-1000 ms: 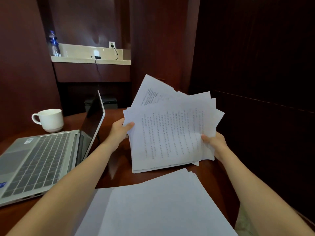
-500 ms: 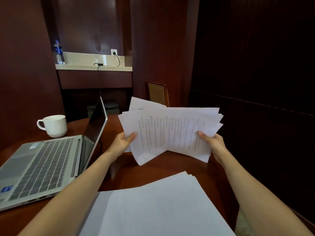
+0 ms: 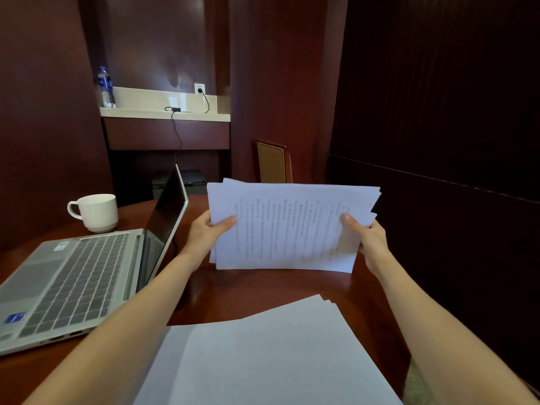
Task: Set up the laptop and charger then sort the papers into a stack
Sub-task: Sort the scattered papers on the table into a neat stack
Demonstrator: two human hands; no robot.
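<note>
Dark reddish-brown wooden table (image 3: pixel 263 290) fills the lower frame. Loose pile of blank white paper sheets (image 3: pixel 263 361) lies on it at bottom centre, edges uneven. Open silver laptop (image 3: pixel 73 282) sits on the table at left, screen dark. Bundle of printed white pages (image 3: pixel 292 226) is held upright at centre frame, above the table; whether its lower edge touches the table is unclear. Left hand (image 3: pixel 204 232) grips the bundle's left edge, thumb on the front. Right hand (image 3: pixel 371 238) grips the right edge the same way. White ceramic mug (image 3: pixel 96 211) stands behind the laptop. Black charger with cord (image 3: pixel 174 109) lies on the pale ledge, upper left, plugged into a white wall socket (image 3: pixel 199 89). Clear blue-labelled water bottle (image 3: pixel 105 89) stands at the ledge's left end.
</note>
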